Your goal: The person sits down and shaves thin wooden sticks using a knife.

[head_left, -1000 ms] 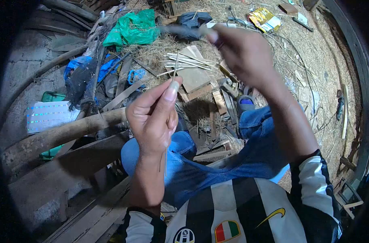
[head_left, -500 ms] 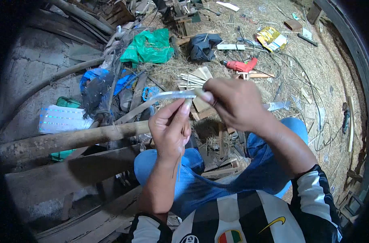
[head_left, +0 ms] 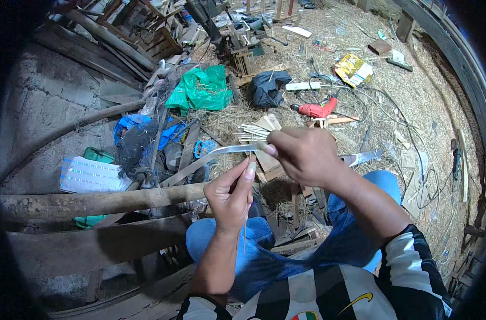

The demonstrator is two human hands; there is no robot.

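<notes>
My left hand is pinched closed around a thin stick, whose lower end hangs below the wrist. Thumb and forefinger point upward, with a slim tip showing above them. My right hand is closed on the end of a narrow shiny strip. That strip runs leftward just above my left fingertips, then bends down to the left. Whether it touches the stick, I cannot tell. Beyond my right wrist shows a flat shiny blade-like piece, partly hidden by the arm.
A bamboo pole crosses at left near a white sheet. Ahead lie a green plastic bag, a black bag, light wood pieces and a red drill. Cables and a yellow packet are farther right.
The view has tilted up, so the surroundings sit lower. My left fingertips are now slightly lower relative to the strip, which both hands were close to before. Both hands keep their holds.
</notes>
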